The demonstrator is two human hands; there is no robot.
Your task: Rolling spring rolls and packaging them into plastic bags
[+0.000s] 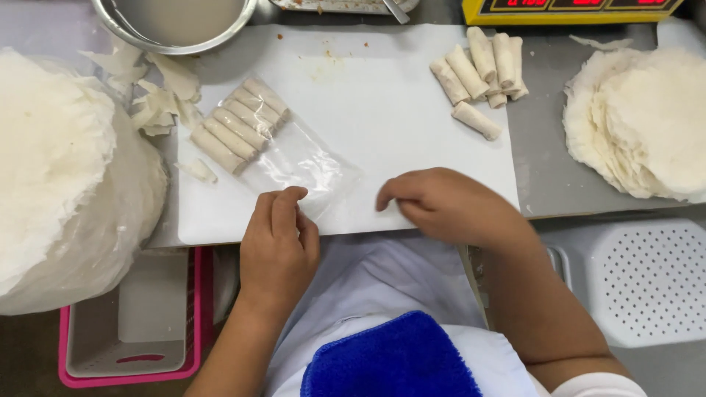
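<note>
Left hand (279,242) pinches the clear bag (290,158) of spring rolls (239,125) at the counter's front edge; right hand (441,206) curled, empty; keeping the mouth taut seems wise.

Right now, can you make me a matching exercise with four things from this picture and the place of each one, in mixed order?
Things:
1. clear plastic bag
2. loose rolls
3. blue cloth
4. pink basket

Places:
A. on the person's lap
B. under the table edge, lower left
C. far right part of the white board
D. by the left hand, with rolls inside

Pairs: 1-D, 2-C, 3-A, 4-B
</note>
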